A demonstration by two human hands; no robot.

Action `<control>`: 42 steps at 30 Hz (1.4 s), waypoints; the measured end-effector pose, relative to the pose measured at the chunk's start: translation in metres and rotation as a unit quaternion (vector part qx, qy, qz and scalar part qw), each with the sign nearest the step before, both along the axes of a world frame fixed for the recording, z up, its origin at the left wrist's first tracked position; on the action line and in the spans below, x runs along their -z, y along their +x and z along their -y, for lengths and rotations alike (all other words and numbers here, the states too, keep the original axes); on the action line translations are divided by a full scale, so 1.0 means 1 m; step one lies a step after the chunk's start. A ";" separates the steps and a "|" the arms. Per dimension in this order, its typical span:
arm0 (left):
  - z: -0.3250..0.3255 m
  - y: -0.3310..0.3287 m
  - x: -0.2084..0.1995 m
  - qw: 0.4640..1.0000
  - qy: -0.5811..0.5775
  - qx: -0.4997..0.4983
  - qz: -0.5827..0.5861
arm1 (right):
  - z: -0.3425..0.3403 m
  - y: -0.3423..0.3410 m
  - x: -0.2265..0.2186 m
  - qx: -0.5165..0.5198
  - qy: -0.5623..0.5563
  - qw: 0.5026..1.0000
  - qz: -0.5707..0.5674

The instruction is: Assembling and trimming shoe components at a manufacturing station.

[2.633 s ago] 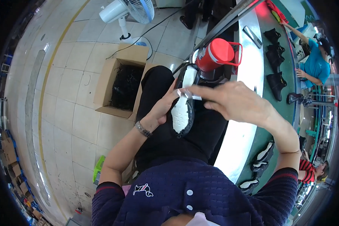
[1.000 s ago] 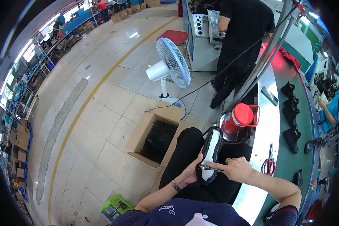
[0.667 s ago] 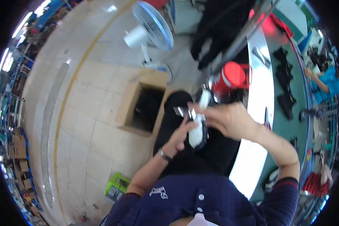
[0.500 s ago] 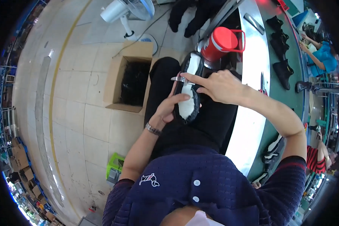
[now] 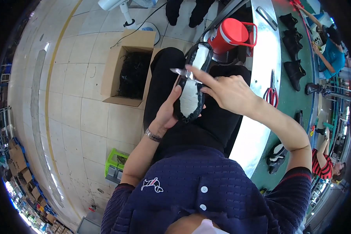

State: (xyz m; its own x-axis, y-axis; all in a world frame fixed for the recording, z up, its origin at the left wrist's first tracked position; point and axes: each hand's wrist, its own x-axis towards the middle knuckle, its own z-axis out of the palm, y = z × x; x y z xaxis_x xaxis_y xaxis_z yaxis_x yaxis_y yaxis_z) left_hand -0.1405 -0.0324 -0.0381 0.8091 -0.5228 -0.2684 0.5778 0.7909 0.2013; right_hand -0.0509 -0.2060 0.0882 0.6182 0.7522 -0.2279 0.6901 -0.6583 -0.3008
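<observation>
A black shoe upper (image 5: 189, 102) lies over my lap with its white underside facing up. My left hand (image 5: 167, 113) is closed around its near-left side, with the thumb along the edge and other fingertips showing at the right. My right hand (image 5: 232, 91) grips a short metal knife (image 5: 178, 71) that lies across the narrow middle of the underside. Its blade points left beyond the shoe's edge. The index finger stretches along the knife, and the handle is mostly hidden in the hand.
An open cardboard box (image 5: 108, 80) with black scraps stands at left, near a green basket (image 5: 112, 162). On the metal ledge (image 5: 264, 58) at right are red-handled scissors (image 5: 272, 94); a red jug (image 5: 232, 33) stands beside it. Black shoes (image 5: 295, 74) sit on the green conveyor (image 5: 281, 128).
My left thumb has moved off the white underside to the shoe's edge. The knife has turned a little, its tip reaching further left. The whole view has shifted slightly.
</observation>
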 end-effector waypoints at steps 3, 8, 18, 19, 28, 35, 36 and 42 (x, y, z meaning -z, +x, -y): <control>0.005 0.004 -0.004 0.990 0.127 -0.057 0.035 | -0.014 0.007 -0.019 -0.018 -0.155 0.988 -0.006; 0.004 -0.002 0.000 0.986 0.156 -0.047 0.042 | -0.015 -0.008 -0.014 -0.066 -0.004 0.998 0.018; -0.005 -0.013 0.006 0.963 0.249 0.082 0.068 | -0.003 -0.039 -0.004 -0.131 -0.013 0.989 0.070; -0.009 -0.018 0.016 0.962 0.252 0.085 0.068 | -0.004 -0.039 -0.002 -0.106 -0.097 0.987 0.073; -0.014 -0.004 -0.001 0.944 0.288 0.145 0.074 | 0.001 -0.033 -0.004 -0.089 -0.099 0.991 -0.007; -0.017 -0.004 0.007 0.949 0.261 0.154 0.094 | -0.003 -0.018 0.007 -0.044 -0.078 0.994 -0.055; -0.016 -0.002 -0.002 0.936 0.296 0.158 0.110 | -0.010 -0.011 -0.008 -0.058 -0.124 0.990 -0.044; -0.014 0.008 -0.007 0.945 0.245 0.169 0.134 | -0.004 0.041 -0.008 -0.018 0.057 0.996 0.059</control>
State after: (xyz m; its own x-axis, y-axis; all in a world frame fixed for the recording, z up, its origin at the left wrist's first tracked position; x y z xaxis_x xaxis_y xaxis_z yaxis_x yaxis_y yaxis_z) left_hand -0.1328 -0.0188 -0.0313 0.6911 -0.6300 -0.3542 0.6574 0.3442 0.6704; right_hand -0.0101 -0.2024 0.0962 0.6077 0.7914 -0.0659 0.7480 -0.5983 -0.2872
